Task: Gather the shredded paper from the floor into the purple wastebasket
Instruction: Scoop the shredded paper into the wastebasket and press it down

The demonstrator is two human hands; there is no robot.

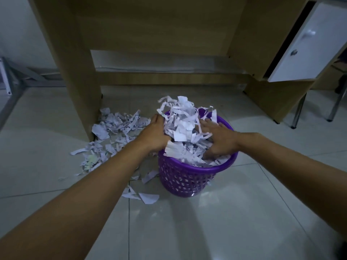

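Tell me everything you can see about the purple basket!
The basket is a round purple bin that looks like plastic, with a smooth rim and walls full of small holes. It stands upright on the tiled floor, in front of a wooden desk. White shredded paper is heaped above its rim. The left hand presses the heap from one side and the right hand lies on it from the other. More scraps lie on the floor to its left.

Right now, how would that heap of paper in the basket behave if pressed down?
The paper looks loose and springy, so it would probably compress, then rebound. Heaped above the basket rim, strips may well spill. Both hands, left and right, bracket it.
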